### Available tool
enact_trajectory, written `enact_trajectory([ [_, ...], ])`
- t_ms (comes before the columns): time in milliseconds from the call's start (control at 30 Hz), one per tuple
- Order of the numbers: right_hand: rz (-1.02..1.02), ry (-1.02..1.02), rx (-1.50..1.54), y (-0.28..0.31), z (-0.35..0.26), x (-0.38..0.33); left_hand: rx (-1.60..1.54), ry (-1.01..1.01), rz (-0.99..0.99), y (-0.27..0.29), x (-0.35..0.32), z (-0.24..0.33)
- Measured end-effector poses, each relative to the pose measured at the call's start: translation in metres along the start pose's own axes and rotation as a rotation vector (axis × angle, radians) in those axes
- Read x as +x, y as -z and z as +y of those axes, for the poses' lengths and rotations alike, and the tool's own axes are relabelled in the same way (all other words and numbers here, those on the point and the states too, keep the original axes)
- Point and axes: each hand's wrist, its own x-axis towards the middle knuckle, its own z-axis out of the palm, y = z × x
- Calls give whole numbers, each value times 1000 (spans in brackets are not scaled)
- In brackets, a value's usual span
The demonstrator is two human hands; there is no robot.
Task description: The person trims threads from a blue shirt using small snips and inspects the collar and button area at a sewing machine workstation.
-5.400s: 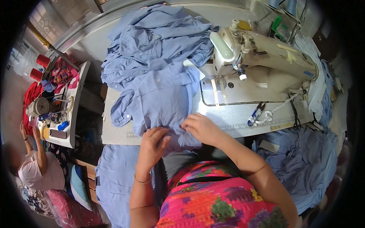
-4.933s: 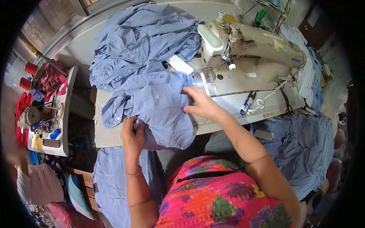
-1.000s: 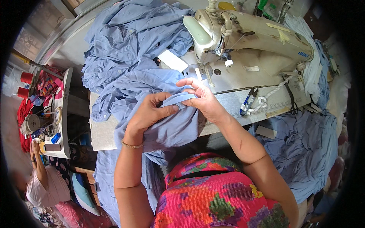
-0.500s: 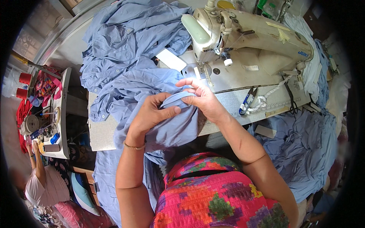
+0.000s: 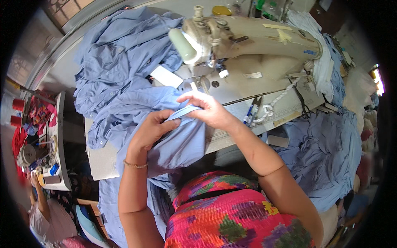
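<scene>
A garment sewing workshop, shown by the cream industrial sewing machine (image 5: 252, 39) on its worktable (image 5: 231, 111), heaps of identical blue shirts (image 5: 120, 62) piled beside it and below, and thread spools (image 5: 17, 111) on a side shelf (image 5: 58, 144)

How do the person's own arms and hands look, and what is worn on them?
Both forearms are bare, with no sleeves in view. The left hand has a thin gold-coloured bracelet at the wrist. The right hand wears no glove, and no ring or watch can be seen on it.
</scene>
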Motion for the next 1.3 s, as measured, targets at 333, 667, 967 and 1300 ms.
enact_trajectory([
  [333,-6,-89,66,-9,-8,-9,300,-173,88,-5,-16,-6],
  [667,120,130,-430,-14,-15,-11,851,-683,539,-27,-33,5],
  [967,29,428,-792,-38,-31,-21,-595,-259,245,-57,-36,-60],
  [1300,187,-70,77,-23,-2,-18,-516,-254,429,-59,-26,-62],
])
